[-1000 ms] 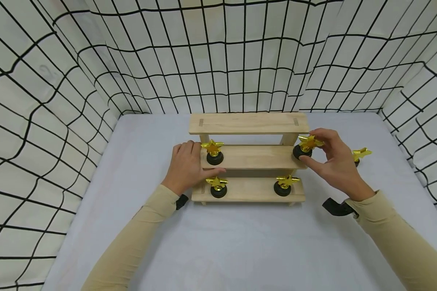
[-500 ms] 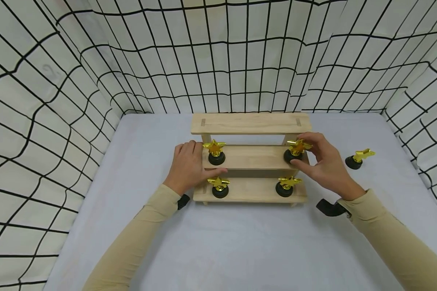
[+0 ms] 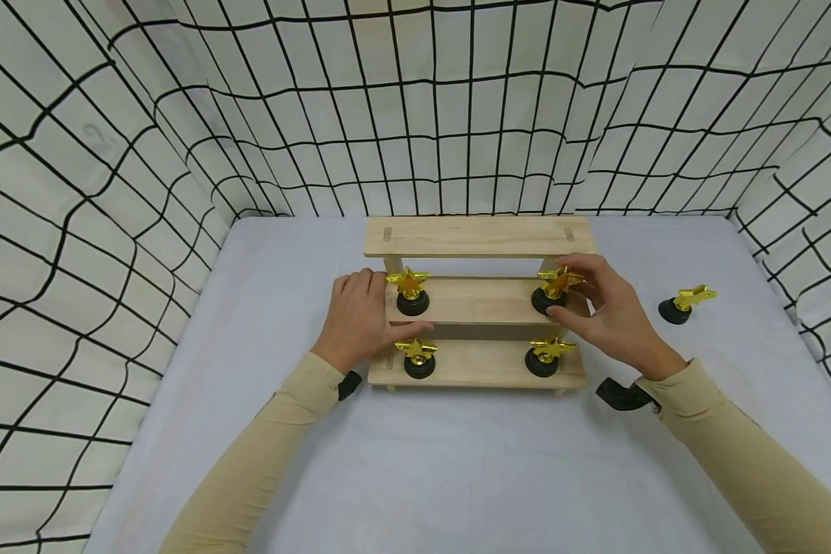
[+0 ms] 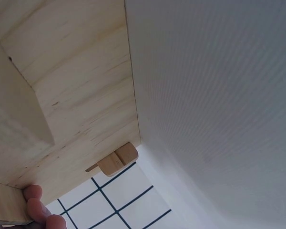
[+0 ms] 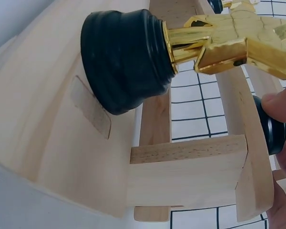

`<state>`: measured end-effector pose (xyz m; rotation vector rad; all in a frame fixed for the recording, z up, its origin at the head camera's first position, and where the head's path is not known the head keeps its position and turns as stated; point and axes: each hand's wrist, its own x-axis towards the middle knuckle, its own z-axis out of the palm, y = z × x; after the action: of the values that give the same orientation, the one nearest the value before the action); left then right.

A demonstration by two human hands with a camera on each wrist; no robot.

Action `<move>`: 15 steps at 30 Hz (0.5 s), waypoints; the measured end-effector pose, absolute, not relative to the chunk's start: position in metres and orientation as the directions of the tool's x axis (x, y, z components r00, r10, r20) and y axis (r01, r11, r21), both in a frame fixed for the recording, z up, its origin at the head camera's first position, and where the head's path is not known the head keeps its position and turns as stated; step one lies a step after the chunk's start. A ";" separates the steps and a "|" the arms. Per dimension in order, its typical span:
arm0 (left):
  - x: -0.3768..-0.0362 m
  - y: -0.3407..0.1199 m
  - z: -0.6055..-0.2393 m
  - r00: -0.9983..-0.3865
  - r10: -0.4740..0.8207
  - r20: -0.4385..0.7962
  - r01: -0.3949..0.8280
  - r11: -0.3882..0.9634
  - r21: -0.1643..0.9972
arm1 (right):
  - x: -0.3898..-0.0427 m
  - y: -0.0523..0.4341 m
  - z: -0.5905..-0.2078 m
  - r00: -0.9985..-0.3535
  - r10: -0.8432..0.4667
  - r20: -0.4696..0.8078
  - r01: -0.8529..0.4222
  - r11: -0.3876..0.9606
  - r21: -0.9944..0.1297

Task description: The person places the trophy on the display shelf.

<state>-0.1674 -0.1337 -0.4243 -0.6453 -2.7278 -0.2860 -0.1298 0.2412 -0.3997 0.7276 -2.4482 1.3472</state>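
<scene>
A three-step wooden stand (image 3: pixel 478 235) sits mid-table. My right hand (image 3: pixel 569 294) pinches a gold star trophy with a black base (image 3: pixel 551 289) at the right end of the middle step; its base (image 5: pixel 272 130) shows under my fingertip (image 5: pixel 279 104) in the right wrist view. My left hand (image 3: pixel 372 302) rests flat on the stand's left end, thumb along the middle step's front, fingertips (image 4: pixel 37 210) touching the wood (image 4: pixel 76 95). Other star trophies stand at middle left (image 3: pixel 410 291), bottom left (image 3: pixel 417 358) and bottom right (image 3: pixel 544 355), the last also close up as trophy (image 5: pixel 126 59).
One more star trophy (image 3: pixel 685 302) stands alone on the grey tablecloth (image 3: pixel 457 462) to the right of the stand. Grid-patterned cloth walls (image 3: pixel 111 192) close in the table on three sides.
My right hand has carried its trophy leftward from off the stand's right end onto the middle step. The left hand has stayed on the stand.
</scene>
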 end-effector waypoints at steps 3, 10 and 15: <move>-0.167 -0.133 -0.424 -0.844 0.404 0.354 0.468 0.876 0.118 | -0.129 0.243 -0.399 -0.842 -0.298 0.449 -0.539 0.440 -0.719; -0.167 -0.132 -0.423 -0.842 0.400 0.361 0.472 0.872 0.134 | -0.129 0.249 -0.400 -0.845 -0.260 0.467 -0.534 0.445 -0.719; -0.166 -0.133 -0.423 -0.839 0.401 0.367 0.476 0.869 0.138 | -0.129 0.250 -0.400 -0.855 -0.242 0.459 -0.517 0.461 -0.721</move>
<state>-0.1661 -0.1328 -0.4234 -0.6555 -2.7121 -0.3199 -0.1292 0.2502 -0.3996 0.6484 -2.4224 1.3462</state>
